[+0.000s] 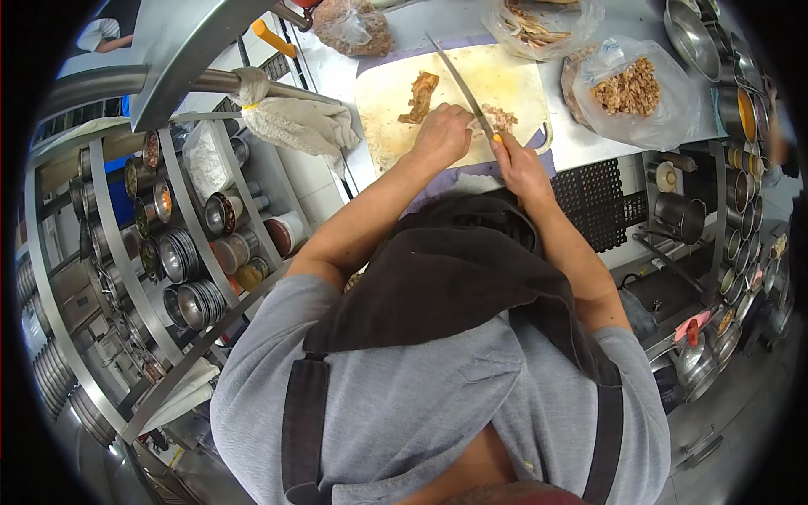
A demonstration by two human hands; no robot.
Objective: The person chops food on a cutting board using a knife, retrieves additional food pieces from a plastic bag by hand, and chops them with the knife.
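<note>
My right hand (520,168) is closed round the yellow handle of a long knife (463,87), whose blade points away over a pale cutting board (383,139). Beside the blade, on its left, my left hand (445,135) rests on the board with its fingers curled; whatever lies under them is too small to make out. Small chopped pieces (502,118) lie at the blade's right side. A browned strip of food (420,95) lies on the board, up and left of my left hand.
An open plastic bag of chopped brown pieces (627,87) sits right of the board. Another bag with strips (534,29) and a tied bag (353,29) stand behind. A knotted towel (290,124) hangs on a rail at left; metal bowls (692,38) are at far right.
</note>
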